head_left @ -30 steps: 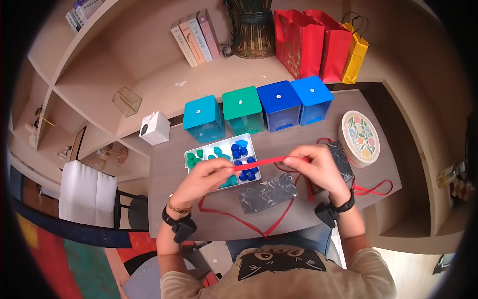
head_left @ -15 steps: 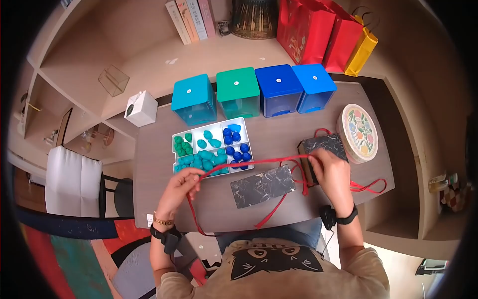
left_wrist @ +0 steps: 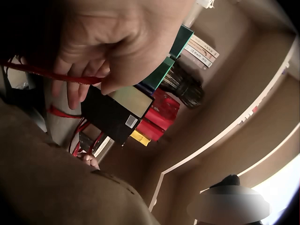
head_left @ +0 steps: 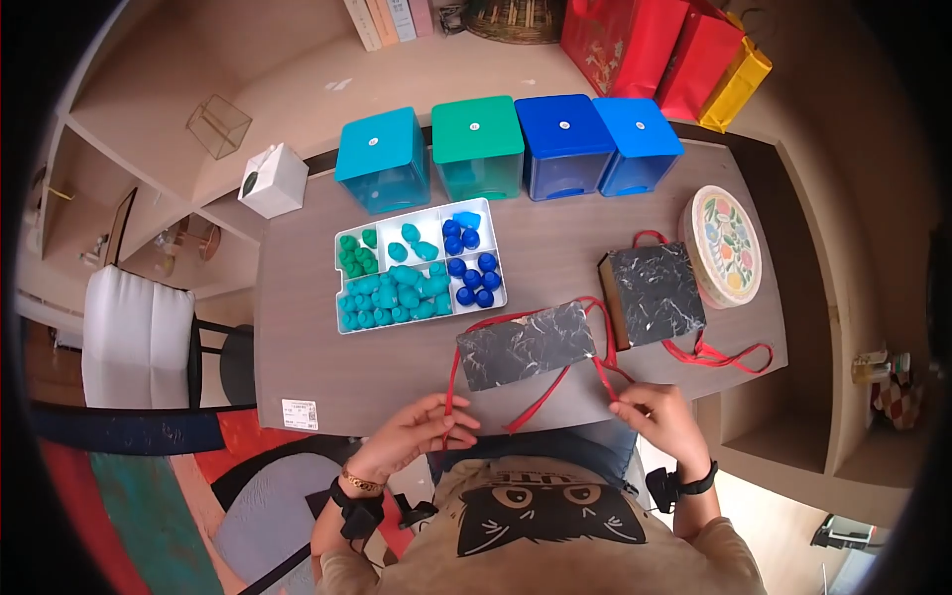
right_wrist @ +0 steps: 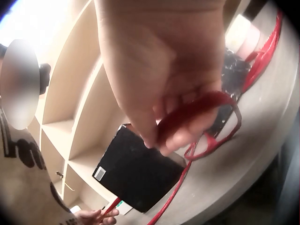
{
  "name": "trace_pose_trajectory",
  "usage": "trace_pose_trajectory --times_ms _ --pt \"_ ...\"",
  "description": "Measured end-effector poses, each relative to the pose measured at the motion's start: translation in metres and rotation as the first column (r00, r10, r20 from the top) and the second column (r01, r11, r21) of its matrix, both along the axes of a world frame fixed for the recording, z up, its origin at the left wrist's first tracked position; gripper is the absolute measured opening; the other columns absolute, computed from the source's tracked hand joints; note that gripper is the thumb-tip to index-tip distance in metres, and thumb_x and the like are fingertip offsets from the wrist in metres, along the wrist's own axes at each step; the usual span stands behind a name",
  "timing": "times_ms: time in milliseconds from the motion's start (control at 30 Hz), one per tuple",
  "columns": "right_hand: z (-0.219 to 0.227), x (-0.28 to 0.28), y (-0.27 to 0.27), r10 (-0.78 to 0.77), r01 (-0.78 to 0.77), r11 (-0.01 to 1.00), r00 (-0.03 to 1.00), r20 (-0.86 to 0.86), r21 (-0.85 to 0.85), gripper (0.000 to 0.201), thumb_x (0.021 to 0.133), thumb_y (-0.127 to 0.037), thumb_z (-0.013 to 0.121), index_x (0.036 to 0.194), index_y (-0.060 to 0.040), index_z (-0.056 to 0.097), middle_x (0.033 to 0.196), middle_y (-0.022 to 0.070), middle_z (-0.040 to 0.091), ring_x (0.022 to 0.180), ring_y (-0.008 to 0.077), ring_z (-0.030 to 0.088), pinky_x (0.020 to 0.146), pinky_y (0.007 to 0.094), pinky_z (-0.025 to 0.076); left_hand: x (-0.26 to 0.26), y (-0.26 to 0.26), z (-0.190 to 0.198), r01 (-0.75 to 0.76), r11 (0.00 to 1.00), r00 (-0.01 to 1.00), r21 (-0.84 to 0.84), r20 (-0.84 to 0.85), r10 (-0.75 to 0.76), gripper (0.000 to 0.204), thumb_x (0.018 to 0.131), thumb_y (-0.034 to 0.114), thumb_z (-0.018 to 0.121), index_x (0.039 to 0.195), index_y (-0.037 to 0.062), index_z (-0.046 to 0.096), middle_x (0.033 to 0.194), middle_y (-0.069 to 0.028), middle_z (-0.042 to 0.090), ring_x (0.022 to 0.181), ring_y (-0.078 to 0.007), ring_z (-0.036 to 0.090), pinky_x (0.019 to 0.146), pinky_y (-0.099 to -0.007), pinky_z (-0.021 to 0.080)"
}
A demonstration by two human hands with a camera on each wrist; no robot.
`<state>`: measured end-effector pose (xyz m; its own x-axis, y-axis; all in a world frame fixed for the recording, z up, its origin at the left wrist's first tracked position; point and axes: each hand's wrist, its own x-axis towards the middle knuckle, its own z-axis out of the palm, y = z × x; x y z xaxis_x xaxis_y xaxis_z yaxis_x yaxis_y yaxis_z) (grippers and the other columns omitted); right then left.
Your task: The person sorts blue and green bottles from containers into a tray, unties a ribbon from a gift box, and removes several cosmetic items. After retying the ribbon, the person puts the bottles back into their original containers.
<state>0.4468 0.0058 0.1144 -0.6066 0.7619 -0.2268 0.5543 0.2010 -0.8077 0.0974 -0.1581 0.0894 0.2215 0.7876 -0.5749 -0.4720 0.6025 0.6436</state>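
Observation:
A small black marbled box [head_left: 526, 345] stands near the table's front edge, with red ribbon [head_left: 453, 377] running behind it and down both its sides. At the box's left, my left hand [head_left: 409, 433] pinches one stretch of ribbon; the left wrist view shows the ribbon [left_wrist: 47, 73] passing between thumb and fingers. To the right, my right hand [head_left: 666, 421] pinches another stretch with thumb and fingertips. In the right wrist view that ribbon [right_wrist: 192, 110] loops over the fingers. A loose ribbon tail lies on the table below the box.
A larger black marbled box [head_left: 654, 291] with red ribbon lies to the right, beside a round floral tin [head_left: 726, 248]. A white divided tray [head_left: 416, 322] holds green, teal and blue pieces. Several lidded bins [head_left: 478, 129] line the back, near a white tissue box [head_left: 273, 183].
Both hands came down toward the front edge. The ribbon, earlier stretched in the air between them, now passes behind the small marbled box. The head view has shifted too.

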Motion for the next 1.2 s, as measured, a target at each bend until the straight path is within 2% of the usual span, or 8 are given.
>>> trace_pose_trajectory --times_ms 133,400,567,667,700,833,933,1200 --pt "0.002 -0.004 -0.006 0.235 -0.228 0.968 0.97 -0.064 0.101 0.016 0.091 -0.016 0.075 0.088 -0.0005 0.072 0.082 0.0115 0.067 0.071 0.031 0.065 0.064 0.0381 0.051 0.008 -0.005 0.005 0.1 0.995 0.995 0.022 -0.027 -0.1 0.038 0.11 0.013 0.046 0.145 0.0 0.046 0.138 -0.0183 0.059 0.124 -0.0296 0.063 0.109 -0.039 0.049" --pt "0.001 0.007 -0.012 0.283 -0.283 0.943 0.959 0.026 0.176 0.016 0.088 -0.016 0.078 0.086 -0.0008 0.072 0.078 0.0115 0.063 0.072 0.0308 0.062 0.065 0.0403 0.049 0.024 0.016 0.026 0.037 0.992 0.983 0.12 0.172 -0.058 0.047 0.109 0.01 0.043 0.153 -0.0054 0.036 0.148 -0.0211 0.051 0.134 -0.034 0.055 0.117 -0.0415 0.042" --pt "-0.011 -0.009 -0.022 0.377 -0.357 0.921 0.917 -0.129 0.154 0.016 0.09 -0.018 0.074 0.091 -0.0017 0.072 0.085 0.014 0.069 0.08 0.0341 0.068 0.069 0.0429 0.052 0.047 0.034 0.016 0.105 0.983 0.964 0.148 0.226 -0.137 0.051 0.107 0.011 0.049 0.154 -0.0039 0.036 0.151 -0.0223 0.048 0.129 -0.036 0.059 0.111 -0.0456 0.049" --pt "-0.007 -0.037 -0.026 0.415 -0.381 0.896 0.901 -0.124 0.23 0.012 0.093 -0.016 0.068 0.093 -0.0048 0.071 0.085 0.0135 0.071 0.08 0.0349 0.07 0.068 0.0449 0.054 0.069 0.047 0.017 0.179 0.969 0.956 0.168 0.203 -0.212 0.055 0.105 0.008 0.055 0.156 0.0004 0.036 0.149 -0.0193 0.05 0.126 -0.0327 0.061 0.104 -0.0429 0.054" --pt "-0.009 -0.043 -0.025 0.413 -0.378 0.887 0.906 -0.092 0.267 0.011 0.093 -0.016 0.067 0.092 -0.0057 0.071 0.084 0.0129 0.071 0.078 0.0349 0.07 0.067 0.0446 0.054 0.077 0.051 0.014 0.172 0.982 0.955 0.078 0.232 -0.186 0.058 0.103 0.008 0.059 0.157 0.0037 0.036 0.144 -0.0145 0.054 0.119 -0.0258 0.064 0.098 -0.0386 0.056" --pt "-0.023 -0.054 -0.029 0.428 -0.385 0.86 0.902 -0.062 0.335 0.01 0.093 -0.014 0.063 0.088 -0.0079 0.069 0.08 0.012 0.071 0.071 0.0358 0.069 0.063 0.0448 0.055 0.088 0.06 0.01 0.334 0.939 0.942 0.083 -0.006 -0.334 0.055 0.103 0.019 0.064 0.152 0.0045 0.044 0.124 -0.0057 0.062 0.105 -0.0132 0.064 0.086 -0.0285 0.055" --pt "-0.019 -0.053 -0.032 0.443 -0.404 0.853 0.895 -0.05 0.331 0.011 0.094 -0.015 0.064 0.089 -0.0068 0.07 0.079 0.0139 0.071 0.068 0.0367 0.069 0.062 0.0455 0.055 0.086 0.059 0.001 0.358 0.926 0.933 0.119 -0.081 -0.35 0.048 0.103 0.021 0.063 0.147 0.0041 0.05 0.12 -0.0046 0.064 0.105 -0.0125 0.064 0.083 -0.0257 0.053" --pt "0.005 -0.041 -0.033 0.291 -0.259 0.94 0.949 -0.126 0.221 0.016 0.093 -0.018 0.072 0.087 -0.0029 0.073 0.075 0.0173 0.071 0.066 0.036 0.069 0.061 0.0411 0.056 0.084 0.049 -0.007 0.102 0.993 0.991 0.064 0.076 -0.106 0.027 0.106 0.021 0.059 0.127 0.0051 0.059 0.126 -0.0057 0.061 0.112 -0.0142 0.064 0.091 -0.0353 0.059"
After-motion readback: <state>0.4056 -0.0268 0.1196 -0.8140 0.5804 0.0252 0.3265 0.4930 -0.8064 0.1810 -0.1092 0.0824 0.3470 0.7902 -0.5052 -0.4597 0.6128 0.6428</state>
